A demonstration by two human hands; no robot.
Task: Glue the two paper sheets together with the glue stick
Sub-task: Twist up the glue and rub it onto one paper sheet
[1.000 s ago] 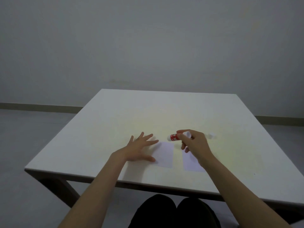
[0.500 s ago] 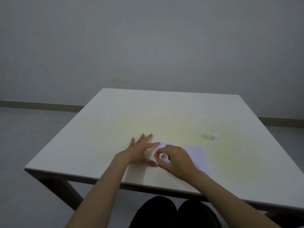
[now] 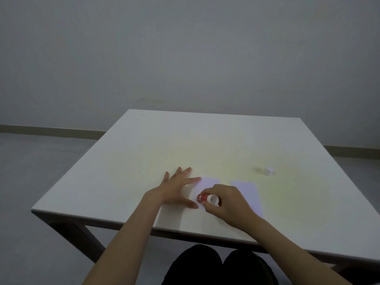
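**Right hand on glue stick, left hand pinning the sheet**

Right hand (image 3: 228, 202) has its fingers wrapped around the glue stick (image 3: 206, 198), held low and nearly flat, glue end aimed left toward the near part of the left sheet (image 3: 207, 185). Whether the tip actually touches paper, can't tell; the hand hides it.

Largest to smallest:

- Table (image 3: 144, 153): white, mostly bare. All the work sits near the front edge, close to the body, probably for reach and downward pressure.
- Left hand (image 3: 176, 190): flat, fingers spread, gripping nothing. Palm is on the table just left of the left sheet, thumb and forefinger tips at its edge. Looks like an anchor so the paper won't drag with the stick.
- Right sheet (image 3: 249, 194): lies beside the left one with a strip of table between them, partly covered by the right wrist. Not yet joined, apparently parked until the first sheet has glue.
- Cap (image 3: 268, 171): small, white, stands well off to the right and further back, clear of the stroke path.

Judgement: the glue-spreading step is in hand, early in the task. Risk is the thin sheet wrinkling or sliding if the left hand's hold is only on the edge.
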